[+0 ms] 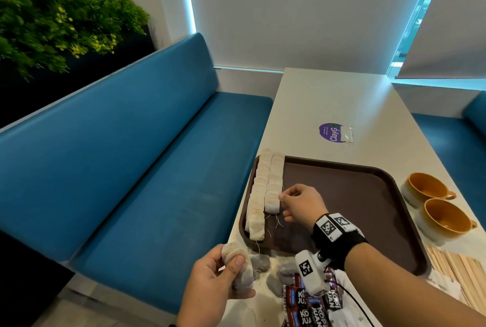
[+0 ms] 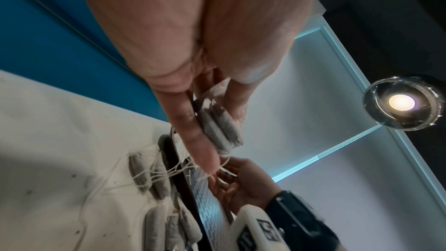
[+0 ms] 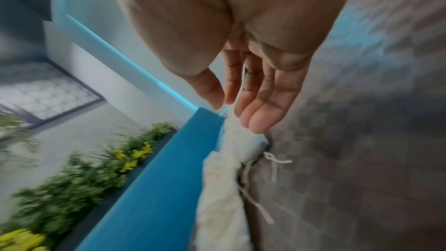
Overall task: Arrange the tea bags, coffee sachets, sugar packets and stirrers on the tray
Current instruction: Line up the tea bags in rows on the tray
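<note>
A brown tray point(image 1: 355, 195) lies on the white table with two rows of tea bags point(image 1: 263, 190) along its left side. My right hand point(image 1: 282, 200) is over the tray beside the nearest bag of the inner row point(image 1: 272, 203). Its thumb and forefinger pinch that bag's string, and its other fingers are straight, as the right wrist view shows of my right hand point(image 3: 223, 104). My left hand point(image 1: 234, 263) hovers off the table's near left corner and grips a bunch of tea bags point(image 2: 222, 127). Loose tea bags point(image 1: 263, 263) lie in front of the tray.
Red and black coffee sachets point(image 1: 310, 305) lie at the near table edge. Wooden stirrers point(image 1: 452, 266) and white packets point(image 1: 444, 287) sit at the near right. Two orange cups point(image 1: 426, 190) stand right of the tray. A blue bench point(image 1: 157, 169) runs along the left.
</note>
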